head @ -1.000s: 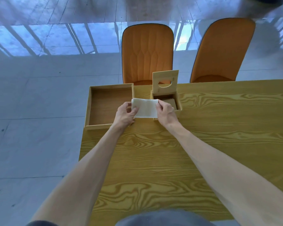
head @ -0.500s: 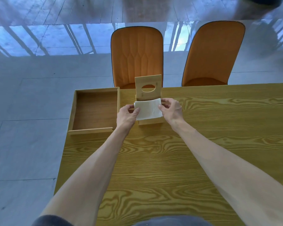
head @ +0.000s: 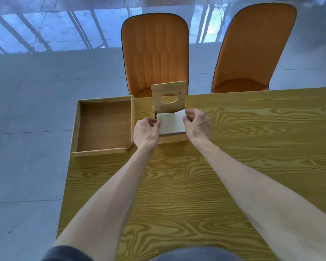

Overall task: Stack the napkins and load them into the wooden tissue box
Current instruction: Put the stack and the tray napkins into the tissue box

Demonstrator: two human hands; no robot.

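A white napkin stack (head: 171,123) sits in the mouth of the small wooden tissue box (head: 172,138), tilted with its far right corner raised. My left hand (head: 146,132) pinches the stack's left edge. My right hand (head: 197,125) pinches its right edge. The box's hinged lid (head: 168,96), with an oval slot, stands upright behind the napkins. The inside of the box is hidden under the napkins.
A shallow wooden tray (head: 104,126) lies left of the box at the table's corner. The wood-grain table (head: 233,166) stretches right and toward me. Two orange chairs (head: 155,53) (head: 252,51) stand behind the far edge. Grey tiled floor lies to the left.
Both hands carried the napkin stack from in front of the box over its opening and lowered it in. The camera view shifted, so the box sits more central.
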